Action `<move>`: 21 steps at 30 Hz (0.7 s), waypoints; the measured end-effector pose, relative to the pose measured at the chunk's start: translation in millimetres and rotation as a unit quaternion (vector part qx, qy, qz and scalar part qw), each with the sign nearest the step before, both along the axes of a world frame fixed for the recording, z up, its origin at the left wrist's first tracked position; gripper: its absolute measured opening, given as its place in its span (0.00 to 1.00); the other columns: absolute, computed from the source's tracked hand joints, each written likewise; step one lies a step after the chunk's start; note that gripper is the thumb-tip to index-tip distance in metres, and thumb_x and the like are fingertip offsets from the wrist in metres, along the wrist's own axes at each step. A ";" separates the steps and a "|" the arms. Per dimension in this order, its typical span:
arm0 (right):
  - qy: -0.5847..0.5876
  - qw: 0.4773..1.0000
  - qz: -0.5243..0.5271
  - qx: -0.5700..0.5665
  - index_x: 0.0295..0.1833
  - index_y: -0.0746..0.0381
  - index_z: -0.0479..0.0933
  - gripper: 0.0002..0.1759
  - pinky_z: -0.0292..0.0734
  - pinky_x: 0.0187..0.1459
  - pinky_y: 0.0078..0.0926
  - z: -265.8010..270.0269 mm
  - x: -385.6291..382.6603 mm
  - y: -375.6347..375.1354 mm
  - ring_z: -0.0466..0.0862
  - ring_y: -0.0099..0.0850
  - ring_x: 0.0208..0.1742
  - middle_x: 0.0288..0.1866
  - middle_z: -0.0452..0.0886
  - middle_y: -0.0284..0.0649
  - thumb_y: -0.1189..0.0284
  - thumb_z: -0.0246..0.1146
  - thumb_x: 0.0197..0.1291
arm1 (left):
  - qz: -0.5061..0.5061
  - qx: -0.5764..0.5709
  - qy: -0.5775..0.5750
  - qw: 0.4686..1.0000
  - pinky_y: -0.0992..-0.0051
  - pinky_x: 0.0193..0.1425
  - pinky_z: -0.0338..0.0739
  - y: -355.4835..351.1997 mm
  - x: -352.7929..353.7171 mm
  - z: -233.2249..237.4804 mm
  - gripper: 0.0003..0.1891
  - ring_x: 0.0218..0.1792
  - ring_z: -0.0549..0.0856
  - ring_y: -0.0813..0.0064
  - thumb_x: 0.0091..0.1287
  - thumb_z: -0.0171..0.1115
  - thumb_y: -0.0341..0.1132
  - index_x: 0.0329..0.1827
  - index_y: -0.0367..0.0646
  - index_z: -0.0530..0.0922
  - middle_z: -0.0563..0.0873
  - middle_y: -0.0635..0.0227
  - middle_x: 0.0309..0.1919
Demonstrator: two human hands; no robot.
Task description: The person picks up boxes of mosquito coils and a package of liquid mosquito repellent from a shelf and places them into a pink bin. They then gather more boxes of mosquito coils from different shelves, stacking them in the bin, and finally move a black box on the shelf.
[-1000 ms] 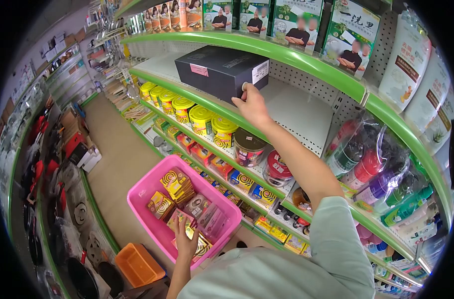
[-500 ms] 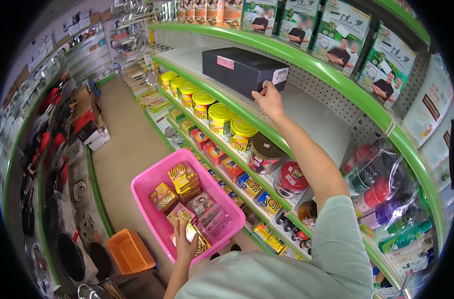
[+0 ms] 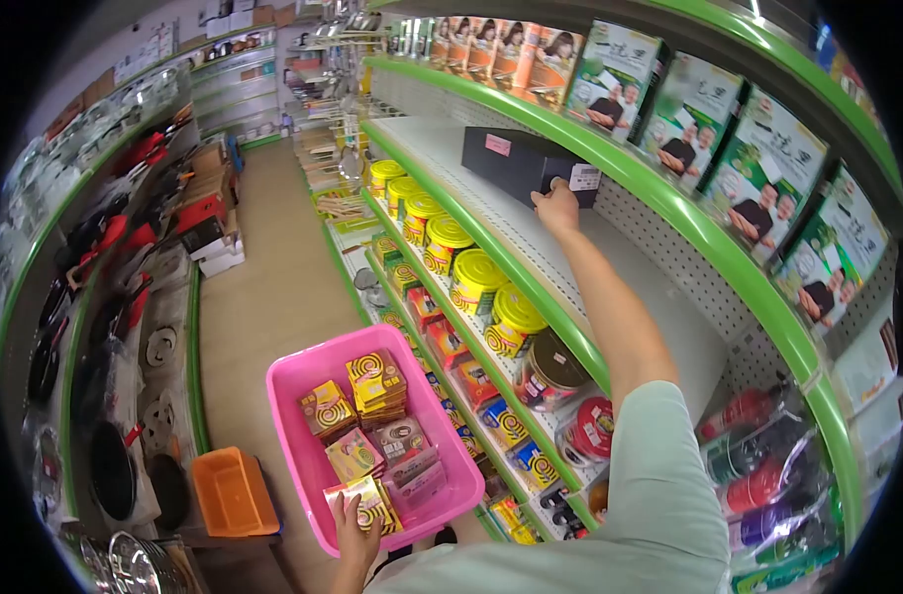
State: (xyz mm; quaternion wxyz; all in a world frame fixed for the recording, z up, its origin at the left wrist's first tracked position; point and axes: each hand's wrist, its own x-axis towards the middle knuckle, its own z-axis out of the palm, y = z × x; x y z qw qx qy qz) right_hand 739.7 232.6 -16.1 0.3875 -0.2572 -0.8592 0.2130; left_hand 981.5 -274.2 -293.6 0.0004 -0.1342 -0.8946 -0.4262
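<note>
My right hand (image 3: 556, 206) grips the near end of a long black box (image 3: 516, 163), close to its white label. This box lies on a white shelf (image 3: 659, 282), set back from the green front edge. Down in the pink tub (image 3: 463, 485), my left hand (image 3: 356, 535) has its fingers and thumb round a yellow box with a spiral print (image 3: 374, 503), at the near side of the contents. Around it in the tub are a stack of yellow spiral-print boxes (image 3: 377, 381), another such bundle (image 3: 328, 409) and pinkish packs (image 3: 417, 480).
Yellow lidded cans (image 3: 478, 280) line the shelf below, with small cartons (image 3: 504, 421) lower down. Hair-dye-type boxes (image 3: 768, 183) stand on the shelf above. Wrapped bottles (image 3: 758, 485) are at right. An orange bin (image 3: 236, 492) and pan shelves (image 3: 115, 465) flank the aisle floor (image 3: 273, 238).
The black box has moved deeper onto the shelf, away from its front edge, with my right hand on it. My left hand stays at the tub's near-side boxes. The camera view has shifted.
</note>
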 end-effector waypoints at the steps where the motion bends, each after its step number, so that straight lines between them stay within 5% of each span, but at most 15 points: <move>1: 0.008 1.000 -0.014 0.011 0.51 0.70 0.68 0.26 0.76 0.30 0.25 -4.4 -12.4 4.0 0.81 0.29 0.25 0.25 0.76 0.41 0.70 0.64 0.46 | 0.017 -0.003 -0.009 1.000 0.62 0.61 0.64 -0.7 2.8 -0.8 0.29 0.61 0.64 0.48 0.48 0.66 0.31 0.55 0.40 0.67 0.60 0.46 0.61; 2: 0.006 0.999 0.003 -0.047 0.43 0.68 0.71 0.21 0.72 0.48 0.38 0.1 -17.3 -0.2 0.78 0.47 0.45 0.38 0.78 0.53 0.67 0.65 0.45 | 0.035 -0.001 -0.014 0.999 0.62 0.61 0.64 -0.9 5.6 -1.1 0.29 0.61 0.64 0.47 0.48 0.67 0.31 0.55 0.40 0.67 0.61 0.46 0.61; 3: -0.001 0.999 0.017 -0.048 0.43 0.68 0.71 0.21 0.72 0.48 0.38 -5.0 -31.2 8.3 0.78 0.47 0.45 0.38 0.78 0.53 0.67 0.65 0.45 | 0.049 -0.001 -0.020 0.999 0.62 0.61 0.64 -1.3 8.0 -0.4 0.29 0.61 0.64 0.47 0.48 0.67 0.31 0.55 0.40 0.67 0.61 0.46 0.61; 5: -0.019 1.000 -0.012 0.022 0.50 0.70 0.69 0.26 0.76 0.31 0.27 -15.4 -58.9 26.5 0.83 0.33 0.26 0.29 0.80 0.46 0.66 0.62 0.47 | 0.069 0.005 -0.016 0.997 0.62 0.61 0.64 -3.6 14.0 5.6 0.28 0.60 0.64 0.47 0.49 0.65 0.30 0.56 0.40 0.67 0.60 0.46 0.61; 9: -0.025 0.999 -0.010 0.035 0.48 0.72 0.70 0.24 0.77 0.36 0.30 -25.0 -90.7 38.1 0.82 0.37 0.24 0.31 0.80 0.50 0.64 0.59 0.50 | 0.131 -0.008 -0.044 0.990 0.62 0.62 0.62 -12.3 29.4 6.6 0.27 0.61 0.64 0.47 0.50 0.63 0.29 0.56 0.41 0.67 0.59 0.46 0.62; 10: -0.048 0.998 0.009 -0.049 0.46 0.71 0.72 0.26 0.72 0.50 0.36 -22.3 -94.7 39.4 0.77 0.48 0.48 0.46 0.76 0.57 0.60 0.59 0.49 | 0.137 -0.008 -0.068 0.988 0.62 0.62 0.61 -15.1 32.2 9.4 0.28 0.61 0.63 0.47 0.50 0.63 0.29 0.56 0.40 0.67 0.59 0.46 0.61; 11: -0.049 0.997 0.014 -0.052 0.46 0.71 0.72 0.26 0.72 0.50 0.36 -15.9 -93.7 32.3 0.77 0.48 0.48 0.46 0.76 0.57 0.60 0.59 0.49 | 0.142 -0.010 -0.069 0.987 0.62 0.62 0.61 -16.8 34.6 10.7 0.28 0.61 0.63 0.47 0.50 0.63 0.29 0.56 0.40 0.67 0.59 0.46 0.61; 13: -0.084 0.970 0.023 -0.227 0.53 0.70 0.69 0.28 0.76 0.41 0.30 -6.8 -88.5 21.5 0.77 0.36 0.48 0.53 0.72 0.50 0.59 0.58 0.52 | 0.149 0.006 -0.062 0.987 0.62 0.63 0.61 -20.3 38.2 10.9 0.27 0.61 0.62 0.46 0.51 0.63 0.29 0.56 0.39 0.67 0.59 0.46 0.61; 14: -0.100 0.952 0.059 -0.283 0.56 0.67 0.67 0.32 0.74 0.45 0.35 -6.0 -90.0 26.5 0.68 0.37 0.59 0.61 0.65 0.47 0.56 0.59 0.52 | 0.149 0.003 -0.059 0.987 0.62 0.63 0.61 -21.8 39.7 10.1 0.27 0.61 0.62 0.46 0.51 0.63 0.29 0.56 0.39 0.67 0.59 0.46 0.61; 18: -0.102 0.932 0.069 -0.340 0.61 0.62 0.62 0.37 0.69 0.50 0.43 -9.3 -92.0 33.8 0.66 0.39 0.60 0.61 0.65 0.46 0.54 0.62 0.49 | 0.146 -0.029 -0.036 0.988 0.62 0.63 0.60 -26.1 42.4 2.7 0.27 0.61 0.62 0.48 0.50 0.62 0.29 0.56 0.38 0.67 0.60 0.46 0.60; 21: -0.097 0.942 0.066 -0.315 0.57 0.64 0.67 0.34 0.72 0.48 0.39 -10.3 -89.2 29.8 0.69 0.40 0.58 0.60 0.67 0.46 0.53 0.62 0.48 | 0.130 -0.046 -0.016 0.990 0.63 0.63 0.60 -23.2 41.8 5.8 0.28 0.61 0.63 0.48 0.48 0.63 0.28 0.55 0.39 0.67 0.61 0.46 0.59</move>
